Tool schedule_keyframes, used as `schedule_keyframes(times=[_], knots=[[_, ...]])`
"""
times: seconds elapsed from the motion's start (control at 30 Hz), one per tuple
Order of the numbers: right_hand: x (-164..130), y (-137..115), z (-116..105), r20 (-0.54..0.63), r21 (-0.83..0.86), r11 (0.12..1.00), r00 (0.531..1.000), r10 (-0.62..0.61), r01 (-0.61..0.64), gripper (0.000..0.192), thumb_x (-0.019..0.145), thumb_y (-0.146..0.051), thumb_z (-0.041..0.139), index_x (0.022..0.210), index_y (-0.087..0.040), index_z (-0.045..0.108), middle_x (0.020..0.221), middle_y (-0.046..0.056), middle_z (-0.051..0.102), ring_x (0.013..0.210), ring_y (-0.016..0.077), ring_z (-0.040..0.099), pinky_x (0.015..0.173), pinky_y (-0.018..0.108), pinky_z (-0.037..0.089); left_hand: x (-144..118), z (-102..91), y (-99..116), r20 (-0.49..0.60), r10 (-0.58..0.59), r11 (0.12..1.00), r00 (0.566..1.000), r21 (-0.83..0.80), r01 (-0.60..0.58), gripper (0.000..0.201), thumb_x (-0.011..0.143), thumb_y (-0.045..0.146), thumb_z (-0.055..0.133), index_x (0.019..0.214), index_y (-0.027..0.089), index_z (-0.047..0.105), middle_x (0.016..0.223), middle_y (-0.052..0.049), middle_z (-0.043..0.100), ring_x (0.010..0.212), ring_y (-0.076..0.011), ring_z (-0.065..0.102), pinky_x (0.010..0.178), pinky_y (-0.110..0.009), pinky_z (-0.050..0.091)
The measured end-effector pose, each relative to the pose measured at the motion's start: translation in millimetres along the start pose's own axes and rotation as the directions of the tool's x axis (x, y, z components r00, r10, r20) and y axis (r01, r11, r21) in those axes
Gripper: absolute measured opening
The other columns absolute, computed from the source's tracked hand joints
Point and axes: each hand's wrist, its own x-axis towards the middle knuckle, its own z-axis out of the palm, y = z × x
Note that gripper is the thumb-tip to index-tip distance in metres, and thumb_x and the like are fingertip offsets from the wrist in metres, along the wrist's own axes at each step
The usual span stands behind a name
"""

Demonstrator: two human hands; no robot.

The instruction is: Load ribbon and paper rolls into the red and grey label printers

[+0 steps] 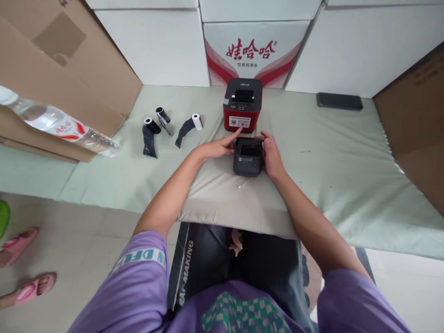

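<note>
From the head camera, both hands bracket a small dark printer (247,157) lying on a pale cloth-covered desk (347,175) — a two-sided hold that seems meant to keep it from sliding. The left hand (217,149) lies flat against its left side, forefinger stretched toward the red printer (243,105) just behind. The right hand (271,155) cups the right edge, fingers curled on the casing. Three paper rolls (163,121), probably partly unwound, lie well to the left, clear of the arms.
</note>
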Motion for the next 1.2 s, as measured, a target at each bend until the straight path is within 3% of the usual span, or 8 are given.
schedule_keyframes(times=[0.17,0.33,0.5,0.67,0.8,0.97,1.1,1.2], knots=[[2,1,-1,0.014,0.014,0.999,0.999,0.034,-0.034,0.080,0.100,-0.082,0.024,0.155,-0.030,0.050,0.141,0.008,0.069,0.116,0.0243,0.069,0.101,0.046,0.057,0,1.3,2,0.036,0.030,0.997,0.999,0.067,-0.033,0.106,0.078,0.017,0.077,0.171,0.032,0.029,0.161,-0.014,0.054,0.128,-0.0228,0.067,0.115,-0.041,0.049],[3,2,-2,0.024,0.096,0.995,0.999,0.037,-0.039,0.081,0.097,-0.086,0.029,0.155,-0.035,0.050,0.146,0.008,0.065,0.115,0.0252,0.068,0.098,0.045,0.059,1,0.4,1,0.090,0.039,0.986,0.995,0.156,-0.053,0.116,0.080,0.026,0.076,0.175,0.032,0.009,0.179,-0.012,0.026,0.156,-0.0324,0.044,0.127,-0.050,0.037],[4,3,-3,0.056,0.197,0.979,0.997,0.050,-0.060,0.084,0.091,-0.092,0.034,0.154,-0.038,0.049,0.149,0.007,0.061,0.101,0.0223,0.070,0.081,0.039,0.062,-1,1.7,4,0.103,0.015,0.992,0.995,0.126,-0.028,0.117,0.083,0.029,0.075,0.175,0.030,0.002,0.175,-0.013,0.036,0.147,-0.0322,0.053,0.125,-0.050,0.038],[5,-3,-8,0.067,0.268,0.957,0.993,0.096,-0.111,0.080,0.086,-0.092,0.043,0.146,-0.039,0.052,0.147,0.007,0.063,0.056,0.0101,0.052,0.047,0.031,0.043,-6,1.8,9,0.040,-0.016,0.997,0.999,0.070,0.014,0.108,0.080,0.030,0.077,0.174,0.030,0.023,0.160,-0.012,0.056,0.123,-0.0294,0.066,0.112,-0.045,0.047],[5,-11,-11,0.087,0.282,0.950,0.990,0.112,-0.133,0.080,0.085,-0.091,0.045,0.142,-0.035,0.052,0.139,0.007,0.068,0.048,0.0075,0.043,0.043,0.028,0.034,-9,1.3,12,-0.011,0.001,0.995,1.000,0.099,0.000,0.095,0.081,0.036,0.081,0.167,0.028,0.042,0.133,-0.010,0.071,0.110,-0.0273,0.066,0.102,-0.042,0.049],[4,-18,-14,0.113,0.294,0.938,0.981,0.155,-0.182,0.071,0.087,-0.076,0.053,0.144,-0.034,0.050,0.138,0.008,0.070,0.044,0.0071,0.044,0.041,0.028,0.034,-9,4.7,15,-0.047,0.036,0.992,0.998,0.126,-0.030,0.100,0.075,0.056,0.090,0.160,0.026,0.049,0.105,-0.007,0.071,0.086,-0.0205,0.063,0.082,-0.034,0.049],[6,-19,-15,0.130,0.277,0.934,0.972,0.198,-0.227,0.063,0.088,-0.058,0.053,0.146,-0.033,0.049,0.138,0.009,0.069,0.041,0.0076,0.045,0.039,0.029,0.036,-2,12.7,11,-0.227,0.099,0.986,0.969,0.150,-0.066,0.073,0.086,0.083,0.066,0.125,0.022,0.069,0.077,-0.002,0.061,0.070,-0.0168,0.056,0.068,-0.030,0.044],[6,-19,-15,0.157,0.247,0.938,0.965,0.210,-0.244,0.058,0.087,-0.048,0.052,0.143,-0.033,0.050,0.137,0.007,0.068,0.040,0.0072,0.045,0.038,0.029,0.035,5,18.2,4,-0.344,0.143,0.979,0.928,0.189,-0.080,0.073,0.089,0.093,0.046,0.086,0.021,0.062,0.061,0.001,0.048,0.057,-0.0143,0.047,0.058,-0.029,0.037]])
